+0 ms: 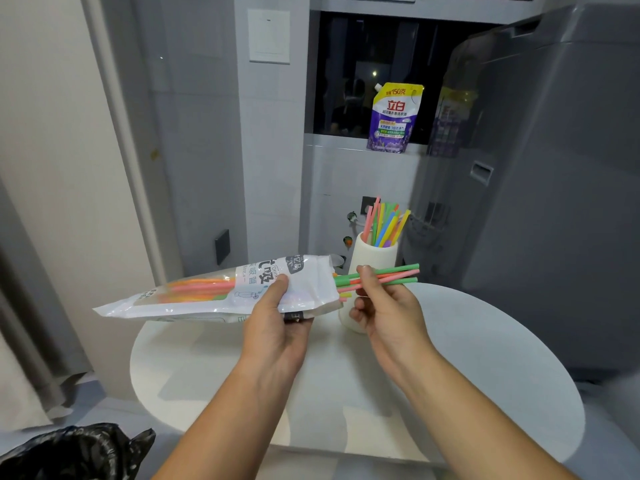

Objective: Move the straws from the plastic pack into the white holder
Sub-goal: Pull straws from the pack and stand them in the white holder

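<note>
My left hand (277,320) grips the plastic straw pack (207,292), held level above the round white table (485,358), its open end pointing right. Pink, orange and green straws show through the clear part of the pack. My right hand (384,306) pinches a small bunch of green and pink straws (391,275) that stick out of the pack's mouth. Just behind my right hand stands the white holder (375,258), with several coloured straws (384,223) standing in it.
A purple detergent pouch (393,119) stands on the window ledge at the back. A grey washing machine (554,168) fills the right side. A black plastic bag (76,452) lies at the bottom left on the floor.
</note>
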`<action>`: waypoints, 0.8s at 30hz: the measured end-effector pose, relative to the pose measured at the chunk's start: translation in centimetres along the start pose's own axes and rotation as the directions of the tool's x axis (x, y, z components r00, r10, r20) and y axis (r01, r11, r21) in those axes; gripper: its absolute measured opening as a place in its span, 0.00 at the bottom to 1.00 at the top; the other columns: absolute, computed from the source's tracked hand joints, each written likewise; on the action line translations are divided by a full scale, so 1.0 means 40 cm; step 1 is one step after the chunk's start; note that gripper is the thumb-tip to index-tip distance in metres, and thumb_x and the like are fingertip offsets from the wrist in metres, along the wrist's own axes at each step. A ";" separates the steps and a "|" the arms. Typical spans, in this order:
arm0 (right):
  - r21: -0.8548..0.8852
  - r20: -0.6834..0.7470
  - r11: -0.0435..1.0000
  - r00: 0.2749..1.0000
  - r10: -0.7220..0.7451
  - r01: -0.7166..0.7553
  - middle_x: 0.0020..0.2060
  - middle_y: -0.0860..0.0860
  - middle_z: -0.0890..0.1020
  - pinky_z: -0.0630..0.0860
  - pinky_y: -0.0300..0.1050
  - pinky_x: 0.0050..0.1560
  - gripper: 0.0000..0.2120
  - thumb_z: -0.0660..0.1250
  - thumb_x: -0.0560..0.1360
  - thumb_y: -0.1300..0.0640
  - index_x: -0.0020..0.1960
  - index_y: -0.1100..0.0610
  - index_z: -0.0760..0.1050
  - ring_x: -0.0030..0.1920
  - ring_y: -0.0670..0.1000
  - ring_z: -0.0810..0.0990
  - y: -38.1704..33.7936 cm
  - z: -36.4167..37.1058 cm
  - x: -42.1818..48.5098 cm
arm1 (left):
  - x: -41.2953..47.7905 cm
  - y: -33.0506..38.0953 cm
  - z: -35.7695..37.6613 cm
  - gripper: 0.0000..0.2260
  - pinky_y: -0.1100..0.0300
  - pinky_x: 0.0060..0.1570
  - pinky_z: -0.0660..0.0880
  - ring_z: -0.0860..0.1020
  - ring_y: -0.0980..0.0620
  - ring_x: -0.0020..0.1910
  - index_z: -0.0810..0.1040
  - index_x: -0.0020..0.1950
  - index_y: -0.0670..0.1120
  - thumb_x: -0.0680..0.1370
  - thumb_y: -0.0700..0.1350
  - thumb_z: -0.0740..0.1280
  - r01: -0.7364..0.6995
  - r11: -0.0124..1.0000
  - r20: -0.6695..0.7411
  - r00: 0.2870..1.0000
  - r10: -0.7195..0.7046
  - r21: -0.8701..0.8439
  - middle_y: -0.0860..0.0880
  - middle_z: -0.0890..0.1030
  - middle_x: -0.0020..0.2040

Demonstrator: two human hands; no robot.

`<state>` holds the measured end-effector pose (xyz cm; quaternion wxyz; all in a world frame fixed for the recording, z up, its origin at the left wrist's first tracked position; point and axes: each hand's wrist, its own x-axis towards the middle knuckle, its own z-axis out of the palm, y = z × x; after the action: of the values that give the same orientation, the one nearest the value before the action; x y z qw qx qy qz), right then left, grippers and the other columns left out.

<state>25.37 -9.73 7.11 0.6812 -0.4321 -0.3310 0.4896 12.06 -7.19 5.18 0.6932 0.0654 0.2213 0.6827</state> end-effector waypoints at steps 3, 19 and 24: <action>-0.020 -0.017 0.999 0.999 -0.027 0.027 0.31 0.53 0.76 0.79 0.38 0.34 0.12 0.68 0.79 0.55 0.46 0.64 0.81 0.29 0.45 0.75 -0.001 0.006 0.009 | -0.010 0.002 0.005 0.19 0.43 0.61 0.79 0.83 0.44 0.62 0.74 0.73 0.42 0.81 0.36 0.67 0.015 1.000 -0.011 1.000 -0.015 0.005 0.43 0.84 0.64; -0.043 -0.133 0.995 0.986 -0.099 0.094 0.27 0.51 0.77 0.78 0.39 0.33 0.12 0.69 0.79 0.55 0.42 0.62 0.80 0.28 0.46 0.75 -0.051 -0.007 0.022 | 0.000 0.012 0.010 0.17 0.37 0.63 0.77 0.84 0.44 0.60 0.76 0.70 0.42 0.81 0.35 0.67 0.045 0.997 -0.031 0.998 -0.047 -0.061 0.43 0.85 0.62; -0.040 -0.132 0.992 0.984 -0.124 0.119 0.28 0.51 0.76 0.77 0.37 0.32 0.12 0.68 0.79 0.54 0.42 0.62 0.79 0.29 0.46 0.74 -0.098 -0.035 0.040 | 0.015 0.029 -0.001 0.17 0.33 0.66 0.74 0.83 0.41 0.61 0.76 0.69 0.43 0.80 0.35 0.68 0.030 0.994 -0.036 0.999 -0.034 -0.103 0.42 0.85 0.61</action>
<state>28.56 -9.16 10.18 0.7236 -0.4538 -0.3179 0.4116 10.97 -6.56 5.50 0.7023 0.0135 0.1999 0.6831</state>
